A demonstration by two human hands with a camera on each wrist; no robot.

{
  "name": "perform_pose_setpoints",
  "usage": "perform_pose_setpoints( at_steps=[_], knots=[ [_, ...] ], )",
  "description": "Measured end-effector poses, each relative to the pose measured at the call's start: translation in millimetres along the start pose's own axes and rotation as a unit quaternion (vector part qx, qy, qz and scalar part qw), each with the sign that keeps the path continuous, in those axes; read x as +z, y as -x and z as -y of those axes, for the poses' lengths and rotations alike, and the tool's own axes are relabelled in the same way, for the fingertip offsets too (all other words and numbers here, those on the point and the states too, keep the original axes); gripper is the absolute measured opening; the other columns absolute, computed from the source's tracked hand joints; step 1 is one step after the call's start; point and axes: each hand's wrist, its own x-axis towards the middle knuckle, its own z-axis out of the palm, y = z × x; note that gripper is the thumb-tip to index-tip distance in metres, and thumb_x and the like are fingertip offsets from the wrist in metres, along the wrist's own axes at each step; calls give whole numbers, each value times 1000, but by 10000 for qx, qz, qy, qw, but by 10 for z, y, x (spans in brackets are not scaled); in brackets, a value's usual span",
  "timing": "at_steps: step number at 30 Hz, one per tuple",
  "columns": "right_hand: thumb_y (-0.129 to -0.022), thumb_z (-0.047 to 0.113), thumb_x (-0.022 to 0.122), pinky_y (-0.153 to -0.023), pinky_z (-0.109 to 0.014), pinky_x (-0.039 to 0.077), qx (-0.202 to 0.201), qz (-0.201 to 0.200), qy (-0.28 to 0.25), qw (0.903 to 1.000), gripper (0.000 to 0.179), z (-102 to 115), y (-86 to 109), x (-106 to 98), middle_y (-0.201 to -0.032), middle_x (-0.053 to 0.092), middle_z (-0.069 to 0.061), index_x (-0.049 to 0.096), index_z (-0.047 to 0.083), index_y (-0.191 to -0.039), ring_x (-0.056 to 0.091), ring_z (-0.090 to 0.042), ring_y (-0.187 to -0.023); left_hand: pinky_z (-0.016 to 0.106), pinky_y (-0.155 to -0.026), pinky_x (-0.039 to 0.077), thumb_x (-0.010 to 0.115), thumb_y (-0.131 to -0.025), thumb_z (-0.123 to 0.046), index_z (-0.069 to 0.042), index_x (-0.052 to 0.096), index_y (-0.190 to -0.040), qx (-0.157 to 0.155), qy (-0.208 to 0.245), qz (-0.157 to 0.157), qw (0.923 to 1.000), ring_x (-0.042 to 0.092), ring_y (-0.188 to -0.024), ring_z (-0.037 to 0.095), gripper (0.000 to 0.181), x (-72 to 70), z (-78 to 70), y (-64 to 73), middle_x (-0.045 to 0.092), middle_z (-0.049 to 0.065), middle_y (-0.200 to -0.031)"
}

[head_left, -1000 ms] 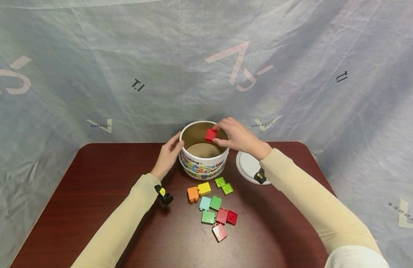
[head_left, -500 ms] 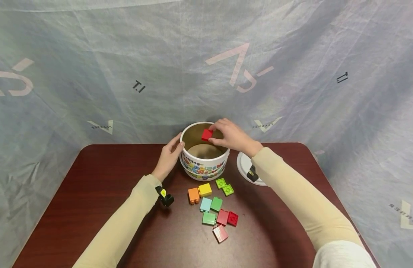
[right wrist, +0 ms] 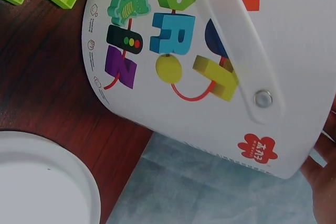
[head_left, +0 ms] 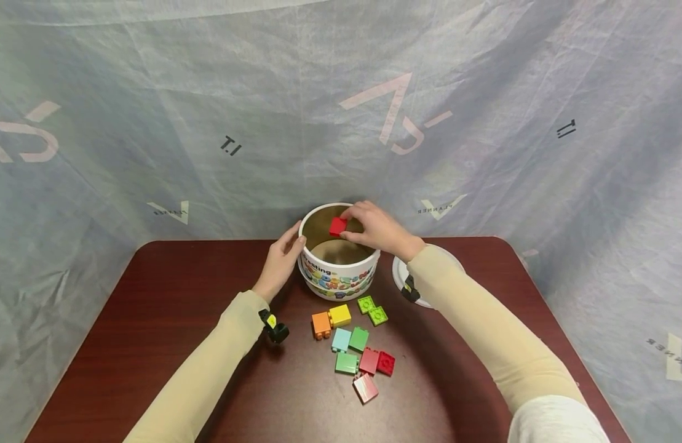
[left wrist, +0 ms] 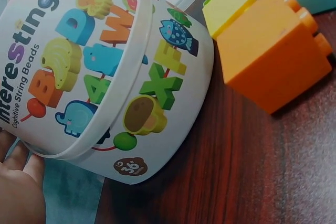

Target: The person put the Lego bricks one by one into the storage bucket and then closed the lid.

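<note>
the right grip (head_left: 376, 229) pinches a red brick (head_left: 337, 226) at the mouth of a white bucket (head_left: 341, 289); how deep the brick sits is hard to tell. the left grip (head_left: 278, 261) is unclenched, resting against the bucket's wall opposite. nearer the person than both grips, an orange brick (head_left: 321, 323) and a yellow brick (head_left: 340, 315) touch on the bench (head_left: 152, 320). a white lid (right wrist: 42, 182) lies under the right grip's sleeve (head_left: 468, 295).
</note>
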Motion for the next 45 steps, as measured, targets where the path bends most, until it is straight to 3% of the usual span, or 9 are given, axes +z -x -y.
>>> perform_pose_setpoints(
  at_steps=[11,27,35,45],
  knots=[
    [-100,30,73,-108,-46,47,30,51,-166,9998,41,0,38,51,-130,67,-13,70,2,-129,58,-31,-124,47,-122,35,53,-110,-14,3,37,-159,156,-57,10,9999,40,-149,35,54,-1,-45,31,37,21,-164],
    [-99,23,75,-104,-47,49,-139,-347,-379,9986,35,-5,254,-82,-123,69,-12,71,3,-127,59,-29,-118,48,-122,35,52,-111,-15,2,36,-160,104,-65,-3,9999,39,-150,36,55,6,-25,22,36,20,-165],
    [-97,20,76,-105,-49,48,-169,-475,-439,9978,35,28,419,-177,-123,69,-13,71,1,-126,59,-31,-120,47,-122,34,52,-111,-18,-4,35,-162,116,-138,-87,9998,40,-149,34,55,0,318,-131,35,16,-166],
    [-97,18,76,-100,-49,51,-300,-531,-631,9961,32,61,673,-279,-122,69,-15,71,4,-126,59,-29,-117,47,-121,37,53,-111,-28,-12,40,-162,71,-255,-191,9995,42,-149,28,55,8,318,-113,39,9,-165]
  ],
)
